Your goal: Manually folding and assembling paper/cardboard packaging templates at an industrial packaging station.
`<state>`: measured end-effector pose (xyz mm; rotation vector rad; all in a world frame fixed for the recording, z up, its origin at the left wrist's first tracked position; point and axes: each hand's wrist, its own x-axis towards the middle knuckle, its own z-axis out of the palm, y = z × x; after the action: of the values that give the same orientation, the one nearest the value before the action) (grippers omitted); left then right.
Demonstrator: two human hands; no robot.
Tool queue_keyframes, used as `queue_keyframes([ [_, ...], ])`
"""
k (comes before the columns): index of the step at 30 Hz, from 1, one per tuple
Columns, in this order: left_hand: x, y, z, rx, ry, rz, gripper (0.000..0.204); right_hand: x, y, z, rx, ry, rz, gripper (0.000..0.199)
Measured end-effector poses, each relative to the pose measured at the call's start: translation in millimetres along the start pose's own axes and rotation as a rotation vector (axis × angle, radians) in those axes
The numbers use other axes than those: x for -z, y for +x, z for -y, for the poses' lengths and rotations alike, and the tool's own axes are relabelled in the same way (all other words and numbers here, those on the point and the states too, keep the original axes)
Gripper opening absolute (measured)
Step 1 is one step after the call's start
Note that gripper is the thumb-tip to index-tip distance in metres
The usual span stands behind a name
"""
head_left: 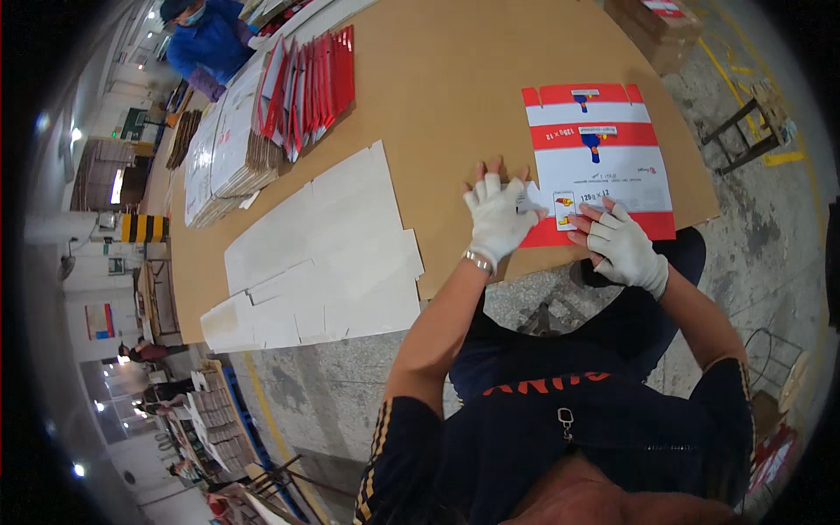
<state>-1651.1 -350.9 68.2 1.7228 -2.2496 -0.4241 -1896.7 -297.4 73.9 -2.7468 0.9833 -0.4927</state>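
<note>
Head view, looking down on a brown worktop [455, 79]. Nearest, both gloved hands rest on a flattened red-and-white carton [604, 166] at the worktop's near edge: the left hand [497, 214] lies palm down with fingers spread, gripping nothing; the right hand [623, 245] has its fingers bent onto a small label [565, 210] on the carton. Left of them lie white cardboard sheets [324, 254]. Farther off stand stacked red-edged cartons [306, 83], beside a person in blue [208, 39].

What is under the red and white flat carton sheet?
The red and white carton sheet lies flat on the brown cardboard tabletop. Anything beneath the sheet itself is covered.
</note>
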Motion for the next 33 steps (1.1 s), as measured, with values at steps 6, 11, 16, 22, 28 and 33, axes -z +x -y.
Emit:
queue_keyframes([
  [6,-6.2,16.0,-4.1,-0.041,-0.099,-0.11,0.035,-5.4,-42.0,58.9,-0.303,0.18,-0.218,0.031],
  [11,-1.2,-52.3,-31.5,-0.148,-0.723,0.096,0.028,-26.3,-55.0,105.4,-0.957,1.75,-0.36,0.071],
  [16,58.7,-37.9,-6.9,-0.292,-0.551,0.315,0.025,-12.6,-3.6,56.6,-1.125,1.254,-0.663,0.02],
  [22,68.7,75.4,191.1,0.255,-2.061,-0.373,0.049,40.8,95.4,4.7,-0.84,0.973,-0.569,0.016],
  [28,93.1,146.8,277.0,0.438,-2.239,-0.615,0.091,43.6,169.1,-77.5,-0.744,0.829,-0.235,0.036],
  [33,111.0,170.6,282.2,0.378,-2.28,-0.734,0.063,25.8,261.0,-148.6,-0.686,0.715,-0.067,0.044],
])
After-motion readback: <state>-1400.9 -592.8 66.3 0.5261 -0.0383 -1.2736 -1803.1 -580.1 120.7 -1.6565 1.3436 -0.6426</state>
